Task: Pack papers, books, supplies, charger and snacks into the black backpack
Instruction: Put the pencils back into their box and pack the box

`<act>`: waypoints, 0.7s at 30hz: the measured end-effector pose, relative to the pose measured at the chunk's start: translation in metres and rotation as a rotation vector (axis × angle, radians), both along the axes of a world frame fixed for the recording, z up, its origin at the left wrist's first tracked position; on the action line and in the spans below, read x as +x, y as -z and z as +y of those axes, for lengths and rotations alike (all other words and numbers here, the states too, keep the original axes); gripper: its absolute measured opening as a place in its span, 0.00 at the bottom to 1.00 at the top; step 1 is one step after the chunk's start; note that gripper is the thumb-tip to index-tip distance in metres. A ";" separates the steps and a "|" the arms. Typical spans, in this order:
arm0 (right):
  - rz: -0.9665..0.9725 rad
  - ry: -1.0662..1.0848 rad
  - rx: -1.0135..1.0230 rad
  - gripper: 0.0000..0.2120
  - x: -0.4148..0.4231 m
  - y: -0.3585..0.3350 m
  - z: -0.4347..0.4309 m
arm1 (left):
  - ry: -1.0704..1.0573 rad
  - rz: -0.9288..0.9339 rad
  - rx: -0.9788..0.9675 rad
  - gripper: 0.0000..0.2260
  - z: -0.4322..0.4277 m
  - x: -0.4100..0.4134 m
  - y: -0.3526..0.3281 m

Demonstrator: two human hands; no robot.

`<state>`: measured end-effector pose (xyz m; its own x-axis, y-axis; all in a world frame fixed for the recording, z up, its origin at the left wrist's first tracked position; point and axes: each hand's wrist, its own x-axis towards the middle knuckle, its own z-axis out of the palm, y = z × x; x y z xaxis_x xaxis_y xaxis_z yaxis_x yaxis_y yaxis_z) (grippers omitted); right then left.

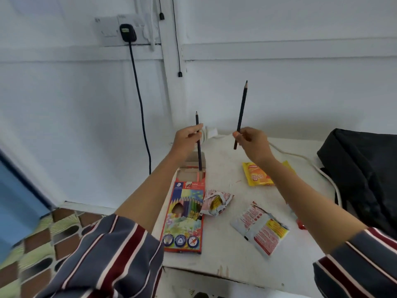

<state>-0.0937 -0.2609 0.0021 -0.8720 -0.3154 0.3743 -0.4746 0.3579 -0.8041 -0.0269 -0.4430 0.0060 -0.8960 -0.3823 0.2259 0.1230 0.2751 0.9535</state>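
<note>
Up and well to the left of the left hand, a black plug (127, 32) sits in a wall socket, its dark cord hanging down the wall.

The left hand (188, 137) is raised over the far left corner of the white table (225, 254). Its thumb and fingers pinch the first pencil (198, 145), a dark one held nearly upright with the point up. The lower end of that pencil reaches down to the open top flap of the coloured-pencil box (187, 203). The box lies flat on the table directly below this hand, under the forearm. Whether the tip is inside the box cannot be told.

Just right of the box, below the gap between the two hands, lies a crumpled wrapper (217, 203).

The right hand (252, 140) is raised level with the left and apart from it. It pinches the second pencil (241, 112) near its lower end, with the point up and leaning slightly right.

Under the right wrist lies a yellow snack packet (255, 174). Nearer the person, below the right forearm, lies a white and red packet (262, 229).

Right of the right hand, at the table's right edge, the black backpack (361, 168) sits slumped.
</note>
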 end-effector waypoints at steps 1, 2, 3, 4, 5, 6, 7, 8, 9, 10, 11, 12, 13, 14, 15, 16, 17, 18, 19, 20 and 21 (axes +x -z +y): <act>-0.002 -0.035 0.061 0.15 0.002 0.001 -0.011 | 0.012 -0.026 -0.015 0.18 -0.009 0.004 0.003; -0.027 -0.069 0.114 0.16 0.004 0.002 -0.022 | 0.026 -0.055 -0.040 0.19 -0.018 0.008 0.006; -0.068 -0.100 0.158 0.16 0.006 0.003 -0.033 | 0.041 -0.087 -0.069 0.20 -0.027 0.012 0.010; -0.116 -0.132 0.182 0.15 0.008 0.005 -0.043 | 0.057 -0.117 -0.091 0.21 -0.034 0.015 0.014; -0.162 -0.171 0.179 0.12 0.010 0.008 -0.054 | 0.074 -0.141 -0.104 0.21 -0.042 0.018 0.018; -0.202 -0.208 0.162 0.08 0.012 0.012 -0.064 | 0.090 -0.158 -0.109 0.22 -0.048 0.020 0.023; -0.234 -0.227 0.149 0.08 0.015 0.017 -0.073 | 0.103 -0.169 -0.108 0.22 -0.054 0.021 0.027; -0.261 -0.224 0.150 0.13 0.017 0.022 -0.082 | 0.110 -0.179 -0.101 0.22 -0.058 0.022 0.030; -0.279 -0.210 0.168 0.18 0.018 0.027 -0.089 | 0.116 -0.186 -0.091 0.22 -0.062 0.022 0.033; -0.280 -0.197 0.192 0.21 0.020 0.032 -0.095 | 0.121 -0.194 -0.082 0.22 -0.065 0.022 0.036; -0.269 -0.187 0.217 0.23 0.021 0.037 -0.101 | 0.127 -0.201 -0.079 0.23 -0.066 0.021 0.038; -0.252 -0.178 0.245 0.25 0.022 0.042 -0.104 | 0.135 -0.208 -0.084 0.24 -0.067 0.020 0.041; -0.225 -0.168 0.273 0.28 0.022 0.047 -0.107 | 0.146 -0.216 -0.094 0.24 -0.068 0.018 0.043; -0.196 -0.156 0.300 0.31 0.022 0.051 -0.109 | 0.159 -0.222 -0.101 0.25 -0.068 0.016 0.046; -0.178 -0.144 0.318 0.33 0.021 0.055 -0.110 | 0.171 -0.226 -0.103 0.25 -0.068 0.014 0.049; -0.170 -0.136 0.326 0.35 0.021 0.057 -0.111 | 0.180 -0.227 -0.105 0.25 -0.068 0.012 0.051; -0.168 -0.133 0.335 0.36 0.020 0.059 -0.111 | 0.185 -0.225 -0.112 0.25 -0.068 0.010 0.053; -0.166 -0.130 0.351 0.36 0.021 0.059 -0.111 | 0.186 -0.225 -0.125 0.25 -0.069 0.007 0.054; -0.156 -0.128 0.374 0.34 0.022 0.060 -0.111 | 0.188 -0.226 -0.134 0.24 -0.069 0.005 0.055; -0.142 -0.130 0.399 0.31 0.024 0.060 -0.111 | 0.192 -0.231 -0.139 0.24 -0.070 0.003 0.056; -0.126 -0.135 0.418 0.28 0.025 0.061 -0.110 | 0.198 -0.236 -0.143 0.24 -0.071 0.001 0.057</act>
<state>-0.0685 -0.3708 -0.0586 -0.8431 -0.5310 0.0842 -0.4472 0.6057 -0.6581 -0.0259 -0.5139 -0.0509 -0.9836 -0.1754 0.0423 -0.0321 0.4008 0.9156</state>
